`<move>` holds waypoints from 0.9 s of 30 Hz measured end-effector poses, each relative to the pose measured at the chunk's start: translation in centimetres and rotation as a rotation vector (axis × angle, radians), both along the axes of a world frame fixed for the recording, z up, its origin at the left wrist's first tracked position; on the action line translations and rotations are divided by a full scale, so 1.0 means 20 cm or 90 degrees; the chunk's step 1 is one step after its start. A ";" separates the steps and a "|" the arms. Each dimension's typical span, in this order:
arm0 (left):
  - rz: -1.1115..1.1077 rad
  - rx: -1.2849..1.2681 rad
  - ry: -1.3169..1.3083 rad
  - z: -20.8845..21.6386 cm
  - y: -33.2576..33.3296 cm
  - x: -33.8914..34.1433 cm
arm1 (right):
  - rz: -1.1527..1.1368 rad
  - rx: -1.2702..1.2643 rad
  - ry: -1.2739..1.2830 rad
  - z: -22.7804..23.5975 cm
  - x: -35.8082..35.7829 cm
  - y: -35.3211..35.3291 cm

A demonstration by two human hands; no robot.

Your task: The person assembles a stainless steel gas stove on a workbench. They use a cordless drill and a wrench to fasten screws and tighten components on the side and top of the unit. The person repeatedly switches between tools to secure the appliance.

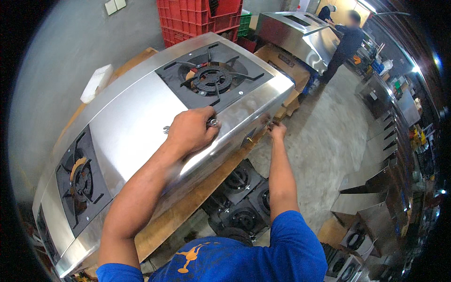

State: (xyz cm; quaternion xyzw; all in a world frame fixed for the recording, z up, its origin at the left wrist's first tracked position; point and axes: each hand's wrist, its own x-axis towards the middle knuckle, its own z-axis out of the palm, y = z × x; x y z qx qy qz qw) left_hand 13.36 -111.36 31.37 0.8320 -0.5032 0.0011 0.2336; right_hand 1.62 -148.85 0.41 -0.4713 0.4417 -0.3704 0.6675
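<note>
A long stainless steel stove (136,127) lies before me with a black burner (213,79) at its far end and another burner (82,181) at the near left. My left hand (191,129) is closed around a wrench (213,122) and rests on the steel top beside the far burner. The wrench's two ends stick out on either side of the fist. My right hand (277,130) reaches to the stove's front panel, fingers pinched at its edge; what they hold, if anything, is too small to make out. A small brass fitting (250,139) juts from the front panel between my hands.
The stove sits on a wooden board (197,207), with black burner units (239,181) on the floor below. Red crates (199,21) stand against the wall behind. Another steel stove (300,33) and a person (345,44) are farther off. Metal panels (371,183) line the right.
</note>
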 end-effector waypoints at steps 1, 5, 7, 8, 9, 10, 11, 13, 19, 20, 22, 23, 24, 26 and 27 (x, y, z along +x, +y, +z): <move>-0.004 -0.007 -0.001 0.00 0.00 0.00 | -0.011 0.009 0.029 -0.01 0.01 0.00; -0.008 -0.014 0.010 -0.01 0.01 0.01 | -0.034 0.027 0.072 -0.06 0.04 -0.02; -0.012 -0.014 0.002 -0.02 0.01 0.01 | -0.045 0.038 0.056 -0.08 0.04 -0.02; -0.012 -0.014 0.002 -0.02 0.01 0.01 | -0.052 0.065 0.030 -0.09 0.05 -0.02; -0.013 -0.015 0.002 -0.02 0.01 0.02 | -0.060 0.093 0.003 -0.10 0.05 -0.02; -0.016 -0.015 0.002 -0.02 0.01 0.02 | -0.069 0.121 -0.024 -0.10 0.05 -0.02; -0.012 -0.016 0.005 -0.02 0.01 0.01 | -0.069 0.110 -0.031 -0.09 0.05 -0.01; -0.010 -0.020 0.010 -0.01 0.01 0.01 | -0.070 0.087 -0.045 -0.07 0.05 0.00; -0.008 0.025 0.022 0.01 0.01 0.01 | -0.071 0.075 0.016 0.04 0.03 0.08; -0.008 0.025 0.022 0.01 0.01 0.01 | -0.074 0.069 0.028 0.05 0.03 0.09; -0.010 0.024 0.024 0.02 0.01 0.01 | -0.089 0.065 0.071 0.05 0.04 0.08; -0.008 0.028 0.023 0.02 0.01 0.00 | -0.087 0.051 0.079 0.05 0.05 0.07; -0.007 0.030 0.024 0.02 0.01 0.00 | -0.082 0.042 0.088 0.04 0.05 0.06; -0.005 0.036 0.026 0.02 0.01 0.00 | -0.082 0.013 0.107 0.01 0.06 0.02; -0.005 0.039 0.028 0.02 0.01 0.00 | -0.086 -0.007 0.118 0.00 0.07 0.00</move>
